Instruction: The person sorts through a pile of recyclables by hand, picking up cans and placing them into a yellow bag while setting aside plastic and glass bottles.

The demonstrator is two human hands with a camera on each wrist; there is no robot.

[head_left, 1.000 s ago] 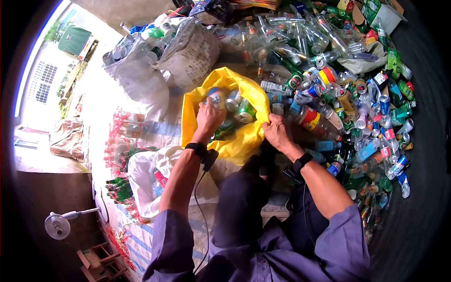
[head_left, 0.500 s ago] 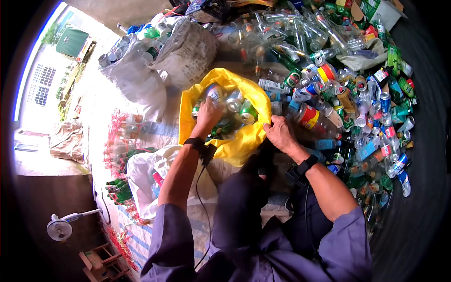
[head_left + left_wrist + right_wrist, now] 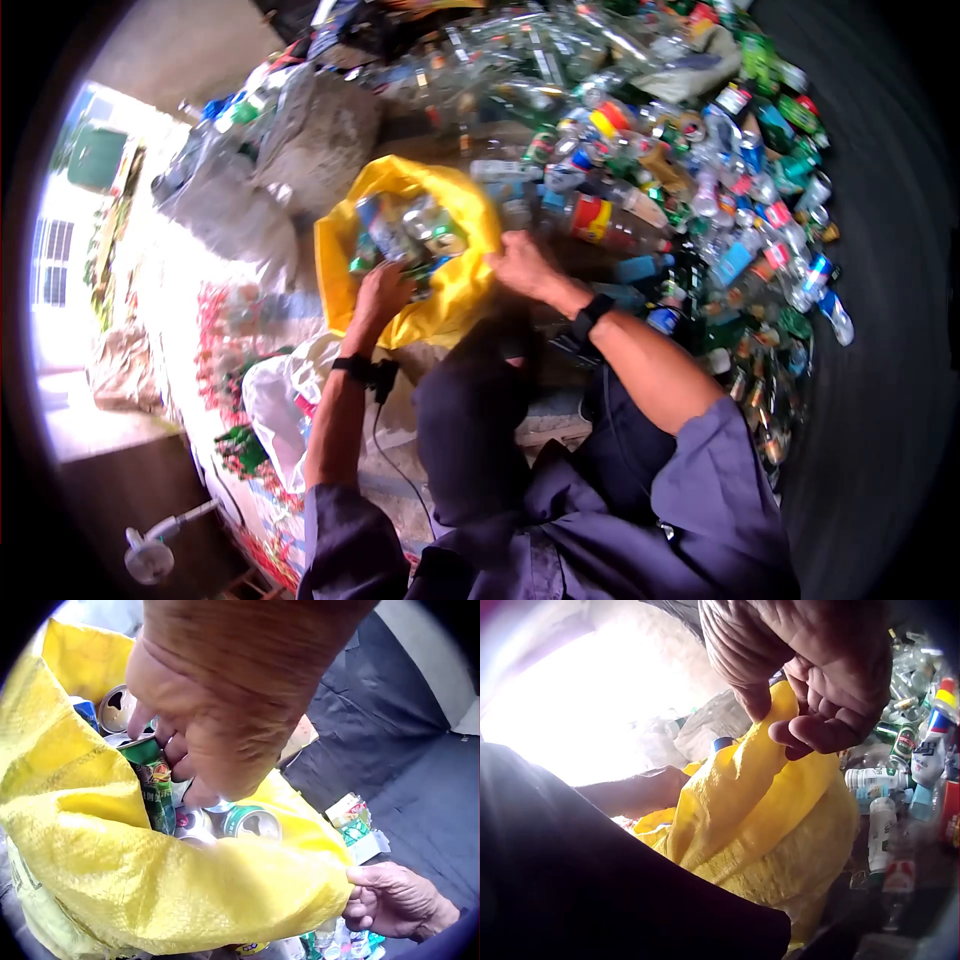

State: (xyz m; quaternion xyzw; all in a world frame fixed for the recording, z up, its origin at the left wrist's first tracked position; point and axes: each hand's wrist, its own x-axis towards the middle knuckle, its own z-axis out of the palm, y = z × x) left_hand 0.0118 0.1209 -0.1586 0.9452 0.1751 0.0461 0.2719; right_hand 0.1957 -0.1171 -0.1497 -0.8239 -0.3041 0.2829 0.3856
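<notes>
Drawn back from the blue can [image 3: 378, 225] now just beyond it, the left hand [image 3: 384, 294] touches a green can [image 3: 156, 796] inside the yellow bag [image 3: 474, 215], its grip unclear; rightward, the right hand [image 3: 526, 266] pinches the bag's rim.

A yellow woven sack [image 3: 112, 877] is held with its mouth spread; inside it, opened drink cans [image 3: 255, 824] are loosely piled, variously tilted.

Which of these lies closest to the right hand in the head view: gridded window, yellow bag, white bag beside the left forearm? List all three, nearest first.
1. Yellow bag: at the right hand, which pinches its rim.
2. White bag: lower left, beside the left forearm.
3. Gridded window: far left, near the view's edge.
</notes>
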